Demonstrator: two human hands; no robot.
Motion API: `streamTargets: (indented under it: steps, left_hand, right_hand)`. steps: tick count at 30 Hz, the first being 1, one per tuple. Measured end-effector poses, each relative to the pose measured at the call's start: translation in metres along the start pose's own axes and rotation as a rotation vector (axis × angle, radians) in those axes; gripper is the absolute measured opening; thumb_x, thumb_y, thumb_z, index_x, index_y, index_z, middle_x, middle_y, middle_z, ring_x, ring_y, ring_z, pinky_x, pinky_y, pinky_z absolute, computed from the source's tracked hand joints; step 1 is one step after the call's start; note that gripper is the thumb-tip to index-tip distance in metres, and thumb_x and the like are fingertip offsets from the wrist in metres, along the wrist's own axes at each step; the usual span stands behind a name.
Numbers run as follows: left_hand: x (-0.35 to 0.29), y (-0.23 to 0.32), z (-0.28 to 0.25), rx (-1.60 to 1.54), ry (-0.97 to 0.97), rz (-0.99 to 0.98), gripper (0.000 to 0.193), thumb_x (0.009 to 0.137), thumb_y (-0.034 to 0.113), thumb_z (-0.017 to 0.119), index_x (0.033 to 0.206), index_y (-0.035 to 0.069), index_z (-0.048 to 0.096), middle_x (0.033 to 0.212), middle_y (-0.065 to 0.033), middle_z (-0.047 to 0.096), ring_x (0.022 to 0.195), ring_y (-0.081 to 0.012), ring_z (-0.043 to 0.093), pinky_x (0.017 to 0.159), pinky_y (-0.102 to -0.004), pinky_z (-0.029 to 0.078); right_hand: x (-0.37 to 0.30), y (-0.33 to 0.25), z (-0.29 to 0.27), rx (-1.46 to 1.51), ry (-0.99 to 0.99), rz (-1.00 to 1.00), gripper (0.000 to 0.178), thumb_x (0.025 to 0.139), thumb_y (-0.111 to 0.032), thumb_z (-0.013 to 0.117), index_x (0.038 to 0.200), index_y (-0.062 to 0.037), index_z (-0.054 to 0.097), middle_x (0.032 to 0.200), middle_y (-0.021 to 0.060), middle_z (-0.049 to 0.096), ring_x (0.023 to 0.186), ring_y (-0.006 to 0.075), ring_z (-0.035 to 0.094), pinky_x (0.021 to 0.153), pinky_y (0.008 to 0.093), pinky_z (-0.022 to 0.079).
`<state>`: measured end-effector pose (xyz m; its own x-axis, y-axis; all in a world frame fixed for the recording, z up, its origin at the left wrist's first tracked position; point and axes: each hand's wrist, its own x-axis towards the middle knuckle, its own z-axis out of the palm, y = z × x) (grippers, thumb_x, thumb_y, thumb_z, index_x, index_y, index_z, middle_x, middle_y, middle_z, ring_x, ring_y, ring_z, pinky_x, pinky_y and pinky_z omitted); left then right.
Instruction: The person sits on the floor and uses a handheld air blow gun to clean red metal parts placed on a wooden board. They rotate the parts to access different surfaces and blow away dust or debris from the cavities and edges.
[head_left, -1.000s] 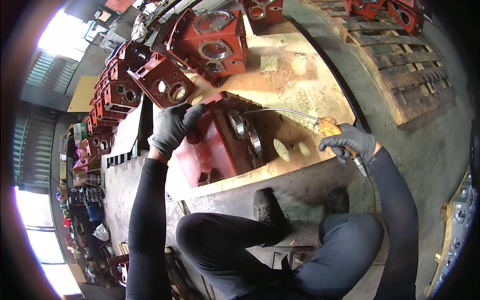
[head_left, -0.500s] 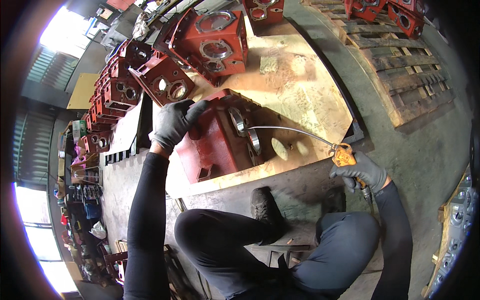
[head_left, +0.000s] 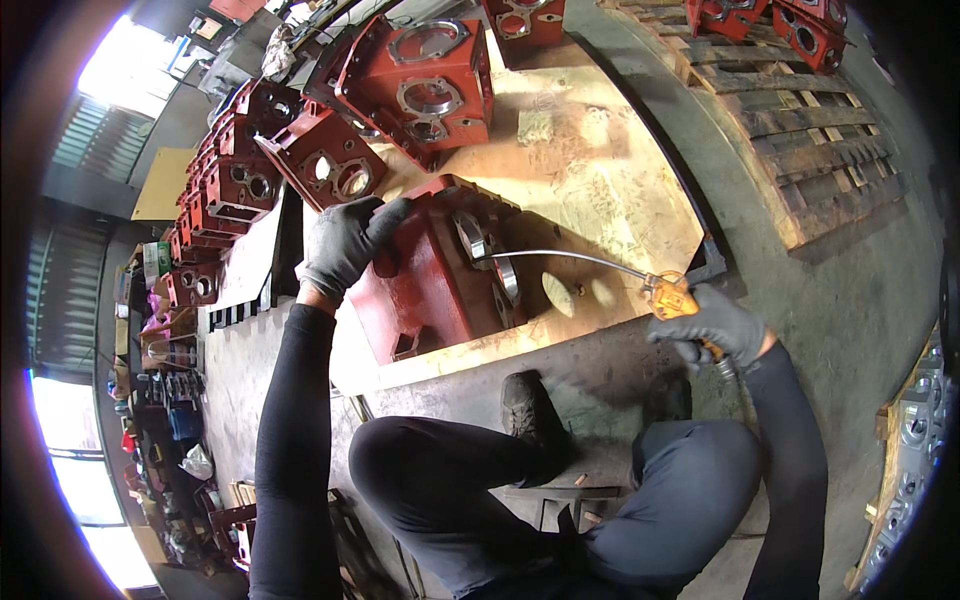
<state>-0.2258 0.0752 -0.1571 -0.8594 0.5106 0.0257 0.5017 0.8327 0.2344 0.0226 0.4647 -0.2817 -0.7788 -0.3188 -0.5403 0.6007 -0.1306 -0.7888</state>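
Note:
A red cast-metal housing (head_left: 425,270) lies tilted on a wooden board (head_left: 590,200) in front of me. Machined round openings show on its right face. My left hand (head_left: 345,245), in a grey glove, grips the housing's upper left edge; some of its fingertips are hidden. Off to the right, my gloved right hand (head_left: 722,325) is wrapped round an orange air blow gun (head_left: 670,297). From the gun a long, thin, curved metal nozzle (head_left: 570,254) reaches left, its tip at the rim of the upper round opening. A hose fitting hangs below the gun.
Another large red housing (head_left: 430,90) stands behind on the board, with a smaller one (head_left: 325,160) beside it. More castings (head_left: 240,180) line up at the left. A wooden pallet (head_left: 800,140) sits on the floor at the right; grey metal parts (head_left: 910,460) lie at the lower right.
My right hand and the blow gun have moved slightly left and up. The nozzle tip has shifted a little left at the opening. My left hand stays on the housing.

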Motion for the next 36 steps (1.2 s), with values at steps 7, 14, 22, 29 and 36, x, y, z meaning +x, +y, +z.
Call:
streamTargets:
  steps: [7,14,22,29,36]
  left_hand:
    - [-0.004,0.003,-0.002,-0.021,-0.026,-0.047,0.059,0.096,0.063,0.052,0.085,0.009,0.072,0.067,-0.0122,0.069,0.071,-0.0327,0.07,0.067,-0.041,0.051]
    - [0.0,-0.012,0.006,0.05,0.005,-0.009,0.061,0.097,0.063,0.051,0.086,0.006,0.072,0.064,-0.0093,0.067,0.066,-0.0239,0.069,0.065,-0.036,0.05]
    - [0.006,-0.016,0.009,0.058,0.03,-0.001,0.063,0.094,0.068,0.051,0.083,0.009,0.071,0.068,-0.0141,0.067,0.074,-0.0351,0.069,0.067,-0.043,0.051]
    - [0.001,-0.022,0.008,0.035,0.031,-0.006,0.061,0.095,0.065,0.051,0.079,0.009,0.069,0.065,-0.0128,0.065,0.071,-0.0347,0.067,0.066,-0.0419,0.049]
    - [0.001,-0.017,0.009,0.015,0.02,-0.013,0.061,0.095,0.065,0.052,0.08,0.009,0.07,0.064,-0.0111,0.066,0.068,-0.0306,0.069,0.066,-0.0388,0.05]
  right_hand:
    - [0.004,0.023,-0.016,0.082,0.062,0.025,0.02,0.092,-0.019,0.073,0.094,0.0012,0.069,0.055,0.0034,0.057,0.039,0.0109,0.05,0.04,0.0257,0.043]
    - [0.02,0.037,-0.005,0.067,0.063,0.071,0.02,0.09,-0.019,0.074,0.087,0.0006,0.069,0.055,0.0056,0.058,0.039,0.0136,0.052,0.04,0.0269,0.044]
    - [0.032,0.031,-0.012,0.019,0.038,0.07,0.02,0.092,-0.019,0.072,0.093,0.0006,0.073,0.055,0.0055,0.059,0.041,0.0148,0.057,0.038,0.0255,0.041]
    - [0.028,0.032,-0.026,0.097,0.02,0.015,0.017,0.09,-0.016,0.073,0.092,0.0005,0.073,0.053,0.005,0.057,0.039,0.0137,0.053,0.04,0.0284,0.045]
    - [0.066,0.054,-0.029,0.046,0.096,0.012,0.023,0.092,-0.021,0.071,0.092,0.0017,0.072,0.057,0.0058,0.06,0.041,0.0128,0.054,0.04,0.0277,0.045]
